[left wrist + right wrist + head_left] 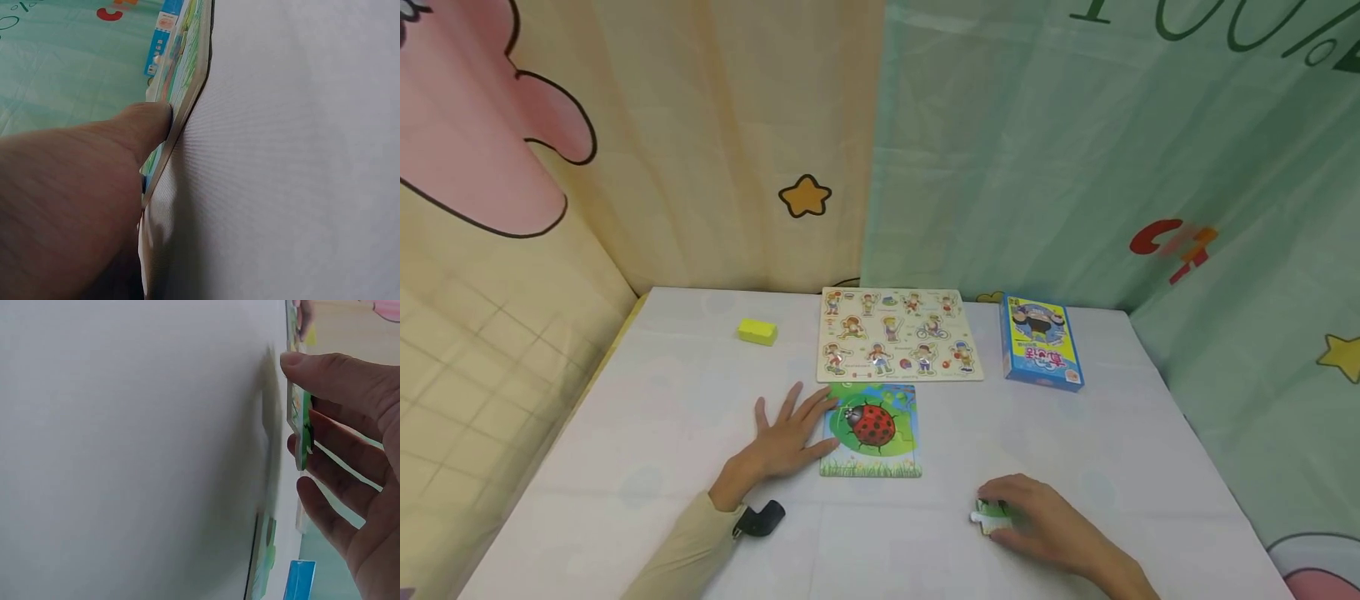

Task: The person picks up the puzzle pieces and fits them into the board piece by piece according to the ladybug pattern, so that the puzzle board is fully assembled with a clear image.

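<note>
A ladybug jigsaw puzzle (891,463) lies flat on the white table. My left hand (784,443) rests at its left side with the fingers spread, some fingertips on the puzzle's edge. In the left wrist view, the thumb (147,122) touches the puzzle's border. Off to the right, my right hand (1043,521) pinches a green and white jigsaw piece (992,518) between thumb and fingers. In the right wrist view, this piece (297,415) is held just off the table. Another flat green piece (265,559) shows low in that view; the hand hides it from the head view.
Behind the ladybug puzzle lies a wooden board (901,342) with pictures of children. A blue and yellow box (1042,343) stands at its right, a yellow block (757,332) to its left. Curtains (737,150) hang along the table's back edge.
</note>
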`<state>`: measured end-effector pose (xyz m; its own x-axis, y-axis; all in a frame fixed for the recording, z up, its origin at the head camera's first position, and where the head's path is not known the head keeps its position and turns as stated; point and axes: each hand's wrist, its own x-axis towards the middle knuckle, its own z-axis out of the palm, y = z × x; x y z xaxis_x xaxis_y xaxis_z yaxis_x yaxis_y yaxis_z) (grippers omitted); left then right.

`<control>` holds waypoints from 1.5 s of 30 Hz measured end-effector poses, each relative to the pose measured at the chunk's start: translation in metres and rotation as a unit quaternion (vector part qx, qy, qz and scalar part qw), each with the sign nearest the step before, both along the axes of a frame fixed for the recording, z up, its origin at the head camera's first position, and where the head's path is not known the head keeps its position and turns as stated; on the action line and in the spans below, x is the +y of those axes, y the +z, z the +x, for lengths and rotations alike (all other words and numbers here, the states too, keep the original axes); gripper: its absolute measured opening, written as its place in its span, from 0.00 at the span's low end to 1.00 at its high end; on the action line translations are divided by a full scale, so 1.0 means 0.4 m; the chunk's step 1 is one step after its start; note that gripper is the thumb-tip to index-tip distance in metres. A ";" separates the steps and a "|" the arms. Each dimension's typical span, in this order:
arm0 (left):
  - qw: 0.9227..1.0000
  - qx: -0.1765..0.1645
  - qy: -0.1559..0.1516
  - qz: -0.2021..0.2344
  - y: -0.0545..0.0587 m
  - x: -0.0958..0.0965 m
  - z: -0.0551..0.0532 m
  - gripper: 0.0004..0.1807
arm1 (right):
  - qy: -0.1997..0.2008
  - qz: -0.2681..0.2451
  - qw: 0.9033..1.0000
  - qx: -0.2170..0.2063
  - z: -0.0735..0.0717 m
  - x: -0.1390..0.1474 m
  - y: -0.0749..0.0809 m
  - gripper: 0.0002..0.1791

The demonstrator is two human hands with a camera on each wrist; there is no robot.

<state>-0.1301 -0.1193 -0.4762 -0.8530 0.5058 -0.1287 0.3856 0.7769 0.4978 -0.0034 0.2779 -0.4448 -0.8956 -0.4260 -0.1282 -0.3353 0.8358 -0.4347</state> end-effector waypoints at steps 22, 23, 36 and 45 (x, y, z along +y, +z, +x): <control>1.000 -0.001 -0.004 -0.007 -0.006 0.003 0.003 0.37 | 0.025 -0.077 0.993 0.082 -0.058 -0.126 0.000 0.22; 1.000 -0.002 -0.004 -0.009 -0.006 0.004 0.003 0.37 | 0.028 -0.083 0.993 0.080 -0.061 -0.130 0.000 0.22; 1.000 0.012 0.000 -0.004 0.000 0.001 0.004 0.37 | 0.048 -0.062 0.991 0.107 -0.123 -0.223 0.034 0.22; 1.000 0.013 0.002 -0.001 0.000 0.000 0.001 0.37 | 0.064 -0.052 0.988 0.127 -0.169 -0.276 0.050 0.22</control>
